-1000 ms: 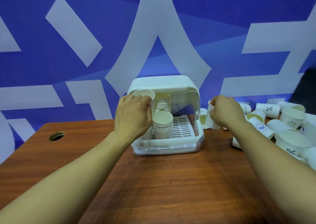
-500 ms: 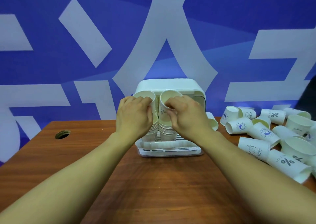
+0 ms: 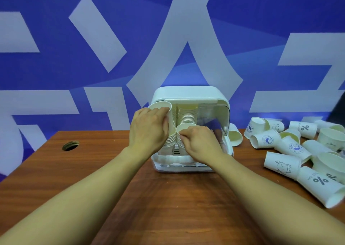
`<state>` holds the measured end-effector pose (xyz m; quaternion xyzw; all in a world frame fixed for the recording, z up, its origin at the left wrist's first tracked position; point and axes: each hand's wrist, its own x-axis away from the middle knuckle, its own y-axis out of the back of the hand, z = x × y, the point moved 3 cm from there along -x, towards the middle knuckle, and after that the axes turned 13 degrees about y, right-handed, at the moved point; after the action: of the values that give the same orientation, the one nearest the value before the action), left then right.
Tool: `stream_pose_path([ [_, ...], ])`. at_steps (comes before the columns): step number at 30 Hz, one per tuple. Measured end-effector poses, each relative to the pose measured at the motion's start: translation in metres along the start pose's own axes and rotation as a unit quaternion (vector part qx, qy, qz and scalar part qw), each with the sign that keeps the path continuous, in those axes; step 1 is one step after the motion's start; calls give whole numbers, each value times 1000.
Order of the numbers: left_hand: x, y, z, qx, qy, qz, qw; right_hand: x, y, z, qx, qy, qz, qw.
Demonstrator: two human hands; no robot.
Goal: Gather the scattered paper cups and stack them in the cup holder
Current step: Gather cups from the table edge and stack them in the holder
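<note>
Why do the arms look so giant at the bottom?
Head view: its wide-angle lens stretches near things, so forearms balloon at the bottom; the left hand gripping the left cup stack and right hand holding the right cup stack look ordinary.

Both hands reach into the white holder (image 3: 190, 93) on the table (image 3: 168, 207). The left hand (image 3: 149, 130) grips a tall stack (image 3: 160, 105); the right hand (image 3: 199, 144) pinches the short stack (image 3: 185, 128) beside it. Loose cups (image 3: 281, 162) lie at the right.
</note>
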<state>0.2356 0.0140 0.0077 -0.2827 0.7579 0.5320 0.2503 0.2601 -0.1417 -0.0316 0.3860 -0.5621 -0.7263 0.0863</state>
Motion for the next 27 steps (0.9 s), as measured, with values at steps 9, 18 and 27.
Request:
stream_pose_path([
  [9, 10, -15, -3, -43, -45, 50, 997, 7, -6, -1, -120, -42, -54, 990],
  [18, 27, -39, 9, -36, -83, 146, 985, 11, -6, 0, -133, -48, -60, 988],
  [27, 34, -48, 7, 0, -47, 96, 994, 14, -11, -1, -103, -42, -81, 990],
])
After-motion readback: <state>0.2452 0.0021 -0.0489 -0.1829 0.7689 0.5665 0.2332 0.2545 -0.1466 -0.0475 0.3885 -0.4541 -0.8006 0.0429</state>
